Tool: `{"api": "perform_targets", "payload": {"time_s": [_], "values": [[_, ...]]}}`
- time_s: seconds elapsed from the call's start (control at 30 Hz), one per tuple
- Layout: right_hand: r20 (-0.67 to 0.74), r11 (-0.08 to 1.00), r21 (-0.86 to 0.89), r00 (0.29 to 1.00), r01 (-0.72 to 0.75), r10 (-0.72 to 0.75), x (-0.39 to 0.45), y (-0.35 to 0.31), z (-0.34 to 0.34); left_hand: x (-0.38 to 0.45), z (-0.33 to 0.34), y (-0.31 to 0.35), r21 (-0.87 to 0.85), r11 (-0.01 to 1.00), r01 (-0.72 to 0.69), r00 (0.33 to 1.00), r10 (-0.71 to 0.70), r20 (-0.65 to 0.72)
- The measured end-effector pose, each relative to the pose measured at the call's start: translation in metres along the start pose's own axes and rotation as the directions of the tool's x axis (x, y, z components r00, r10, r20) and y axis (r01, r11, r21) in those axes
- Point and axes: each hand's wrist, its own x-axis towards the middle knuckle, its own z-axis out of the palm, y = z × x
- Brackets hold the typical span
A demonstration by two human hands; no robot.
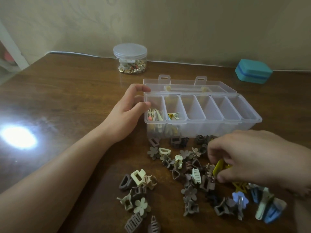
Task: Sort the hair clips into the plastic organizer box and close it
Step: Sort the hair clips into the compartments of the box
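The organizer box (pixel 202 113) sits open at mid-table, lid (pixel 190 85) laid back flat at its 12 o'clock side. It has six compartments in a row. The two at the 9 o'clock end hold a few clips each; the other four appear bare.

The loose hair clips (pixel 176 179) lie scattered on the table (pixel 67 98) from the box's front wall toward 6 o'clock: brown, cream and olive claw clips and flower shapes, with blue and pale green ones at about 4 o'clock.

The right hand (pixel 255 158) is down in the pile at 4 o'clock of the box, fingers curled and pinching a yellow clip (pixel 218 166). Whether the clip is lifted off the table cannot be told. The left hand (pixel 127 110) rests at the box's 9 o'clock end, fingers curved around its corner, thumb touching the rim, steadying it.

Judgement: sorting is at an early stage, and the step in hand is picking one clip from the pile. The next move calls for carrying the yellow clip to a compartment, probably the second, which already shows yellow. The lid stays open until the pile is gone.

Beyond the box, a lidded jar (pixel 130 58) of small trinkets stands at 11 o'clock and a teal case (pixel 253 71) at 2 o'clock, both near the wall.
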Motion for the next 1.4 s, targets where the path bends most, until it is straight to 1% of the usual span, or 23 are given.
{"api": "perform_targets", "payload": {"time_s": [0.1,0.2,0.27,0.33,0.4,0.43,0.47,0.53,0.57,0.6,0.67,0.77,0.83,0.87,0.9,0.93,1.0,1.03,1.07,1.1,1.13,1.27,1.4], "values": [[-0.026,0.997,0.071,0.999,0.033,-0.031,0.001,0.008,0.0,0.0,0.0,0.001,-0.002,1.0,-0.002,1.0,0.002,0.001],[-0.065,0.955,0.266,0.991,0.129,-0.115,-0.003,0.024,-0.005,-0.001,0.0,0.001,-0.004,1.0,0.003,1.0,-0.003,-0.001],[-0.196,0.871,0.418,0.962,0.258,-0.191,-0.004,0.028,-0.009,0.0,0.0,0.001,-0.008,1.0,0.002,1.0,-0.002,0.003],[-0.428,0.75,0.516,0.883,0.414,-0.193,0.0,0.022,-0.009,0.0,0.0,0.001,-0.013,1.0,0.004,1.0,-0.004,0.002],[-0.64,0.614,0.586,0.767,0.53,-0.052,0.009,0.006,-0.009,-0.001,0.0,0.002,-0.018,1.0,0.009,1.0,-0.009,0.002],[-0.707,0.564,0.599,0.706,0.569,0.039,0.016,-0.001,-0.007,-0.001,0.0,0.001,-0.021,1.0,0.012,1.0,-0.011,0.004],[-0.752,0.555,0.591,0.649,0.585,0.115,0.023,-0.008,-0.005,-0.001,0.0,0.001,-0.022,1.0,0.012,1.0,-0.012,0.005],[-0.802,0.671,0.519,0.573,0.53,0.167,0.038,-0.019,-0.001,-0.001,-0.001,0.001,-0.019,1.0,0.013,1.0,-0.013,0.006],[-0.809,0.726,0.483,0.567,0.49,0.155,0.044,-0.022,0.001,-0.001,-0.001,0.001,-0.023,1.0,0.016,1.0,-0.016,0.007],[-0.801,0.764,0.461,0.583,0.452,0.139,0.048,-0.024,0.001,-0.001,-0.001,0.001,-0.028,0.999,0.02,1.0,-0.02,0.007],[-0.794,0.799,0.427,0.598,0.424,0.107,0.048,-0.023,0.001,-0.001,-0.001,0.001,-0.03,0.999,0.023,1.0,-0.023,0.009],[-0.852,0.807,0.364,0.516,0.465,0.087,0.032,-0.012,-0.004,-0.001,-0.001,0.002,-0.019,1.0,0.02,1.0,-0.02,0.007],[-0.864,0.797,0.367,0.494,0.479,0.101,0.015,0.005,-0.008,-0.001,0.0,0.003,-0.014,1.0,0.018,1.0,-0.018,0.001],[-0.85,0.794,0.382,0.517,0.473,0.101,0.007,0.014,-0.011,-0.001,0.0,0.003,-0.011,1.0,0.018,1.0,-0.018,-0.001],[-0.812,0.79,0.411,0.577,0.455,0.091,-0.001,0.025,-0.012,-0.001,0.0,0.003,-0.009,1.0,0.019,1.0,-0.019,-0.002],[-0.742,0.791,0.452,0.665,0.412,0.078,-0.008,0.035,-0.013,-0.002,0.0,0.004,-0.008,1.0,0.021,1.0,-0.021,-0.004],[-0.52,0.838,0.48,0.853,0.26,0.034,-0.017,0.05,-0.013,-0.002,0.001,0.004,-0.005,1.0,0.023,1.0,-0.023,-0.01],[-0.381,0.875,0.451,0.924,0.175,0.012,-0.019,0.052,-0.012,-0.002,0.001,0.004,-0.003,1.0,0.022,1.0,-0.022,-0.01],[-0.261,0.895,0.431,0.965,0.113,0.004,-0.02,0.053,-0.01,-0.003,0.0,0.005,0.0,1.0,0.021,1.0,-0.021,-0.009],[-0.174,0.909,0.412,0.985,0.064,0.009,-0.018,0.054,-0.01,-0.003,0.0,0.005,0.001,1.0,0.019,1.0,-0.019,-0.008],[-0.129,0.915,0.403,0.991,0.03,0.025,-0.016,0.054,-0.009,-0.002,0.0,0.005,0.002,1.0,0.018,1.0,-0.018,-0.011],[-0.018,0.923,0.384,0.999,-0.022,0.031,-0.008,0.056,-0.005,-0.002,0.001,0.005,0.002,1.0,0.024,1.0,-0.024,-0.018],[0.06,0.962,0.27,0.998,-0.028,0.012,-0.002,0.044,-0.003,-0.002,0.001,0.005,0.004,1.0,0.022,1.0,-0.022,-0.014]]}}
